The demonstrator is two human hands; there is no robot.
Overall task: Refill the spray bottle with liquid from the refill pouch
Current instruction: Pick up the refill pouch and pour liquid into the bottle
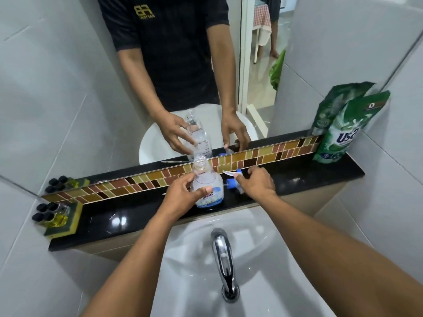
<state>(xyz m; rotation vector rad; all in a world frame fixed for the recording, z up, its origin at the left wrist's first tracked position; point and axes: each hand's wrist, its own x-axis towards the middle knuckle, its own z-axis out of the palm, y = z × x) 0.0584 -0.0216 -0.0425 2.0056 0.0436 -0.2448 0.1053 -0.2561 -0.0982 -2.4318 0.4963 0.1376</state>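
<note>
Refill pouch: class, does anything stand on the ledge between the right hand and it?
Nothing visible does. The right hand rests on the spray head lying beside the open spray bottle. From there the black ledge runs bare to the refill pouch, upright at its far right end.

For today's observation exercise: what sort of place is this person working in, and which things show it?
Most likely a home bathroom: a white basin with a chrome tap, a wall mirror above a black ledge, and tiled walls.
</note>
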